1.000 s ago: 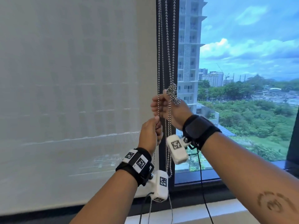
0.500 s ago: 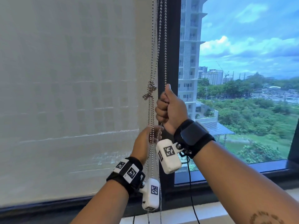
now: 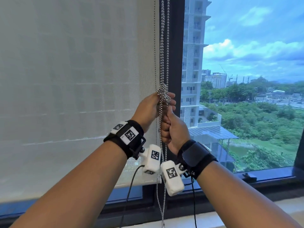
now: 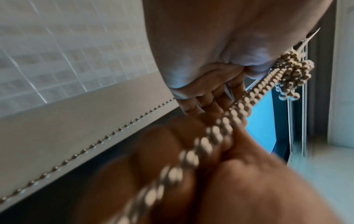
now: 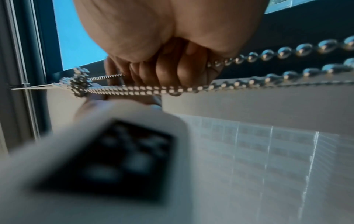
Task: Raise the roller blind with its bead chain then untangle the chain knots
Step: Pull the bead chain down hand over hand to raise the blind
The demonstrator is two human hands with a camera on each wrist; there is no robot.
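Beside the white roller blind, left hand and right hand both grip the knotted silver bead chain.

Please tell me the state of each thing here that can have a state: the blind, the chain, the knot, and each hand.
Roller blind: mostly lowered, bottom edge just above the sill.
Bead chain: strands hang bunched together, tangled.
Knot: still tied.
Left hand: grips the chain at the knot.
Right hand: grips the chain below the knot.

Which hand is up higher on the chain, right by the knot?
The left hand. It grips the bead chain right at the knot, while the right hand grips the strands lower down, below the knot.
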